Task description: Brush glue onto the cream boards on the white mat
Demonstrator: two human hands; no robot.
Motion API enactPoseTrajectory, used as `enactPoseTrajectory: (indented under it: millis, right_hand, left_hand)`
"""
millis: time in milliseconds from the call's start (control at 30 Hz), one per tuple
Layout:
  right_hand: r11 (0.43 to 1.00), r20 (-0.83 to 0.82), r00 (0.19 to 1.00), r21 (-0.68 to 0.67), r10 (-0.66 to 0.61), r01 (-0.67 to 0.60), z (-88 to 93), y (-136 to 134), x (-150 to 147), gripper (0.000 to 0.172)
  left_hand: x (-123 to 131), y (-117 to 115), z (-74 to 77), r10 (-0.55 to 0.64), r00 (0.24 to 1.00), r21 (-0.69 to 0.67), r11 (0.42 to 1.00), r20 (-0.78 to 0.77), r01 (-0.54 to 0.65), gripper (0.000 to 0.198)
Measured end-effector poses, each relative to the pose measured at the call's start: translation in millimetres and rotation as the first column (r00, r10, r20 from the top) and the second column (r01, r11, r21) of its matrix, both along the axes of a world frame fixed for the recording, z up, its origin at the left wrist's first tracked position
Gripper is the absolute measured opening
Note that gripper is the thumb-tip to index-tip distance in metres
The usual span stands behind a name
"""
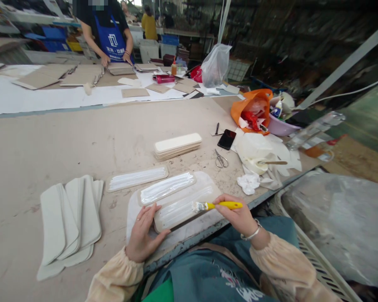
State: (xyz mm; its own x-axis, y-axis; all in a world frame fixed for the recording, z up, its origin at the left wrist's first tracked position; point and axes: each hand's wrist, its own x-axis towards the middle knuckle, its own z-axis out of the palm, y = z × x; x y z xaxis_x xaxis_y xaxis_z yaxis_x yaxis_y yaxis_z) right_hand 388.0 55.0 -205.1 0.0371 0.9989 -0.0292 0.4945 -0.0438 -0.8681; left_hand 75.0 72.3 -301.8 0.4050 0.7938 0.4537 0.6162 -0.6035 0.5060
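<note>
My right hand is closed around the yellow handle of a paintbrush, whose bristles rest on a long rounded panel streaked with white paste. At the near left end of that panel, my left hand lies with fingers and thumb spread along its edge. Just beyond it are two more coated panels. A pale sheet lies under the nearest ones. Farther back sits a neat stack of plain panels, while a fanned pile of pale panels spreads out on the left.
To the right are scissors, a phone, a cut white jug with a stick, crumpled tissue and an orange bag. A co-worker in a blue apron handles boards across the table. A plastic-lined crate stands beside me.
</note>
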Motion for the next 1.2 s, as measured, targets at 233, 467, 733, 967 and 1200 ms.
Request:
enactPoseTrajectory:
  millis: [233, 467, 733, 967, 1200]
  right_hand:
    - [0.994, 0.11, 0.989, 0.064, -0.096, 0.089, 2.3, 0, 35, 0.013]
    - [0.986, 0.198, 0.971, 0.126, -0.134, 0.111, 5.5, 2, 53, 0.012]
    - [0.955, 0.189, 0.954, 0.229, -0.233, 0.188, 14.7, 2, 49, 0.015]
    - [0.966, 0.213, 0.957, 0.207, -0.196, 0.152, 7.9, 5, 46, 0.017]
    - [0.962, -0.073, 0.962, 0.066, -0.262, 0.267, 19.4, 21, 33, 0.023]
  left_hand:
    - [-1, 1, -3.2, -0.003, 1.0, 0.024, 1.0, 0.001, 0.003, 0.09]
    - [0, 1, -3.9, -0.004, 1.0, 0.028, 1.0, -0.007, 0.004, 0.089]
    - [0, 2, -2.3, -0.001, 1.0, 0.02, 1.0, 0.0, 0.001, 0.09]
    - [-1, -3, -2.2, -0.003, 1.0, -0.003, 1.0, -0.024, 0.003, 0.086]
    - [-20, 5, 1.7, 0.158, 0.987, -0.057, 0.986, 0.03, -0.156, 0.07]
